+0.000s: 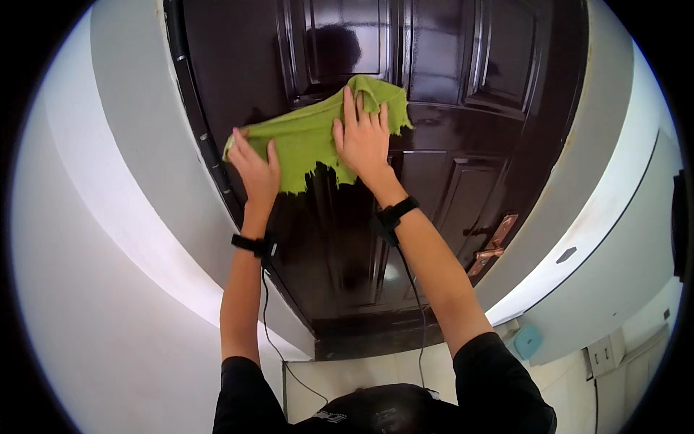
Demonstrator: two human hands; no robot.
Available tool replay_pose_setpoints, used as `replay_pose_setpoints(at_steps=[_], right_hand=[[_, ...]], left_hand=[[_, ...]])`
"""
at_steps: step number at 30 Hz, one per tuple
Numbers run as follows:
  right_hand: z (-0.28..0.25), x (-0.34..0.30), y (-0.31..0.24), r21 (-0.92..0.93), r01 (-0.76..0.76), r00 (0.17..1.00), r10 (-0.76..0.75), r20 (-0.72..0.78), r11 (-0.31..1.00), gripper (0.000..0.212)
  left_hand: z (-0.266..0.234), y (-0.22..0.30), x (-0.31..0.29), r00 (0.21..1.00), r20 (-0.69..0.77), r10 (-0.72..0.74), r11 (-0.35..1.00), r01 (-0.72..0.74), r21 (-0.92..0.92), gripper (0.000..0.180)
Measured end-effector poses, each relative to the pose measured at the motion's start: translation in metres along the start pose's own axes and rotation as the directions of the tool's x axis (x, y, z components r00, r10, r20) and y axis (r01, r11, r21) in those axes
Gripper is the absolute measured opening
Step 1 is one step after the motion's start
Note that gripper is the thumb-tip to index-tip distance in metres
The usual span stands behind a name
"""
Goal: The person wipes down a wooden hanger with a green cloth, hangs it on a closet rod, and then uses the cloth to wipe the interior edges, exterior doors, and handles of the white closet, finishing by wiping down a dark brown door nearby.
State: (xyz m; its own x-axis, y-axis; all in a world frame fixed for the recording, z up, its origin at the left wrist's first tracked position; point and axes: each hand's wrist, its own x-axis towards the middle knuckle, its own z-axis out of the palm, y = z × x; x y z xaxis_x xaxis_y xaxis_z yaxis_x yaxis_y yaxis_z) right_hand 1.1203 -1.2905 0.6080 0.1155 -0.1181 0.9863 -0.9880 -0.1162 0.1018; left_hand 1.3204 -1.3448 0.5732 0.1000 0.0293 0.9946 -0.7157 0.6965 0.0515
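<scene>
A green cloth [303,137] with a ragged lower edge is spread against a dark brown, glossy panelled door [238,65]. My left hand [256,170] holds the cloth's left end near the hinge side, its fingers curled over the corner and the thumb apart. Farther right and higher, my right hand [363,141] lies flat on the cloth with fingers stretched out, pressing it to the door. Above that hand the fabric is bunched into folds. Each wrist wears a black band with a cable.
At the door's lower right is a copper-coloured handle [490,252]. Hinges line the left edge beside a pale wall [130,217]. Light floor tiles [347,375] lie below. A light blue object [528,341] and a pale cabinet [606,354] stand at the lower right.
</scene>
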Motion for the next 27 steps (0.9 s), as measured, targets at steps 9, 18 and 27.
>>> replay_pose_setpoints(at_steps=[9, 18, 27], right_hand=[[0.0, -0.047, 0.011, -0.018, 0.056, 0.995, -0.054, 0.079, 0.998, 0.059], [0.002, -0.201, 0.044, 0.12, 0.152, 0.938, -0.181, 0.297, 0.981, 0.049], [-0.034, -0.097, 0.118, -0.107, 0.092, 0.973, -0.066, 0.222, 0.99, 0.057]], left_hand=[[0.025, 0.029, -0.022, 0.969, 0.203, 0.14, 0.974, -0.172, 0.148, 0.077], [0.042, 0.036, -0.18, 0.697, 0.568, 0.437, 0.892, -0.416, -0.177, 0.071], [0.092, 0.137, -0.053, 0.858, 0.362, 0.364, 0.929, -0.36, -0.081, 0.068]])
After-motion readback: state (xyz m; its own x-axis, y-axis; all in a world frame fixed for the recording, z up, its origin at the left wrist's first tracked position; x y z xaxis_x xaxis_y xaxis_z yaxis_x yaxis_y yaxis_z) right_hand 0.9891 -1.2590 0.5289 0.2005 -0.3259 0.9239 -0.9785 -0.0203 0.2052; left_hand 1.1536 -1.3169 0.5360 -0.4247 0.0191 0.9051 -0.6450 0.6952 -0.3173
